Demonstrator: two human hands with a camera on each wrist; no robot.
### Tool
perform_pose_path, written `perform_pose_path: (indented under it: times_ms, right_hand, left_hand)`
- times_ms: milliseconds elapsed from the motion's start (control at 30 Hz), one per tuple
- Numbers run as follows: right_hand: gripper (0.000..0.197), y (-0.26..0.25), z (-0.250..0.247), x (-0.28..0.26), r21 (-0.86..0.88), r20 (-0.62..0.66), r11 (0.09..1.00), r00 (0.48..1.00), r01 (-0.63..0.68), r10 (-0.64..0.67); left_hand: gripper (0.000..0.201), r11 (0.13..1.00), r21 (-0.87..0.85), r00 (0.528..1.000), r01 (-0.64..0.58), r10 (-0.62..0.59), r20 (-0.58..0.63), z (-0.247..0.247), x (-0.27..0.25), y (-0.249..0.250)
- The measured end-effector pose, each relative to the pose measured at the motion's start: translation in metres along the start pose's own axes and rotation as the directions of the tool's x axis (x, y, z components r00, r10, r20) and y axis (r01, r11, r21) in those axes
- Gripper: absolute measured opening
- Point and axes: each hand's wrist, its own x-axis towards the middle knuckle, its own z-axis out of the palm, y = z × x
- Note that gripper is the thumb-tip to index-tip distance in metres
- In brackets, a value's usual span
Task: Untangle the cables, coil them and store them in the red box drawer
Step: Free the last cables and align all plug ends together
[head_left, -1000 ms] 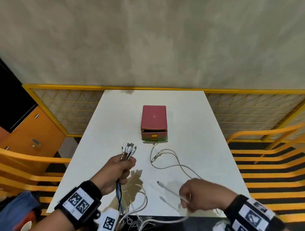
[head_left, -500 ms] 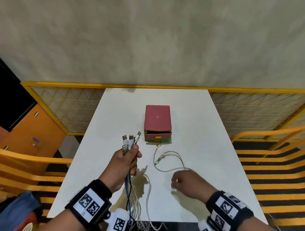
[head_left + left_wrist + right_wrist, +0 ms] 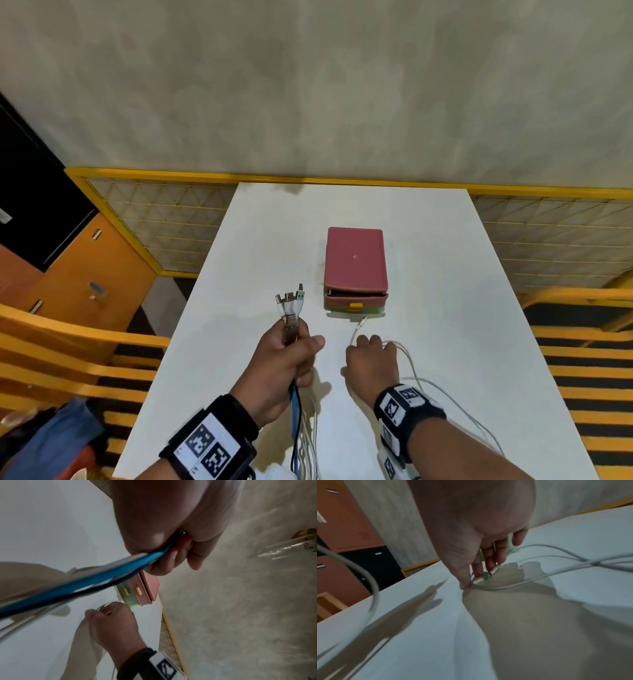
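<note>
The fingers (image 3: 159,566) of the left hand (image 3: 284,363) are curled round a bundle of cables (image 3: 297,414), plug ends (image 3: 290,301) sticking up above the fist, the blue and black cords trailing down off the near table edge. The right hand (image 3: 371,359) lies palm down on the white table (image 3: 445,308), fingertips (image 3: 477,573) bent onto a white cable (image 3: 411,363) and its small plugs (image 3: 488,574); whether they pinch it or only press it cannot be told.

The red box (image 3: 355,263) stands mid-table, its drawer (image 3: 356,301) with a yellow pull slightly open, a green layer beneath. One loose plug (image 3: 361,322) lies just before it, between box and right hand. A yellow mesh rail (image 3: 164,219) borders the table; an orange cabinet (image 3: 92,274) stands at the left.

The right palm hides the cable's loop. The cords' lower ends are cut off by the frame. The plug ends are blurred.

Half a second ago the right hand was nearer the table's front edge; it has reached forward onto the loop. The left hand holds the bundle as before.
</note>
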Motion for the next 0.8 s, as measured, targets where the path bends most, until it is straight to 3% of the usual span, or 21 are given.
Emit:
perform_pose_path:
  times_ms: [67,133,167,233,300,400,567,800]
  right_hand:
    - [0.024,-0.002,0.004,-0.005,0.017,0.043,1.000,0.999,0.010,-0.011]
    - [0.015,0.002,0.001,-0.010,0.238,0.061,0.970,0.998,-0.042,0.028]
    - [0.010,0.005,-0.003,-0.014,0.426,0.065,0.902,0.997,-0.072,0.049]
    - [0.013,0.013,-0.019,-0.024,0.732,0.061,0.675,0.996,-0.090,0.068]
    - [0.020,0.019,-0.042,-0.038,0.854,-0.029,0.520,0.995,-0.026,0.097]
    - [0.020,0.021,-0.077,-0.062,0.900,-0.187,0.415,0.977,0.129,0.102]
    - [0.012,0.013,-0.108,-0.093,0.896,-0.281,0.361,0.960,0.258,0.012]
    - [0.016,0.021,-0.099,-0.112,0.847,-0.308,0.465,0.951,0.259,0.032]
  left_hand:
    - [0.022,1.000,-0.012,1.000,0.009,-0.009,-0.026,-0.001,0.006,0.001]
    - [0.012,0.999,-0.043,0.998,0.027,-0.029,-0.059,0.001,0.012,0.000]
    - [0.008,0.997,-0.066,0.996,0.041,-0.047,-0.078,0.002,0.015,-0.001]
    - [0.011,0.992,-0.107,0.991,0.067,-0.078,-0.110,0.004,0.020,-0.004]
    - [0.016,0.988,-0.133,0.988,0.074,-0.091,-0.127,0.010,0.023,-0.005]
    - [0.023,0.978,-0.184,0.987,0.095,-0.117,-0.111,0.023,0.021,-0.007]
    - [0.029,0.957,-0.276,0.995,0.092,-0.096,0.000,0.052,0.010,-0.011]
    - [0.036,0.905,-0.417,0.995,0.089,-0.062,0.077,0.071,-0.005,-0.010]
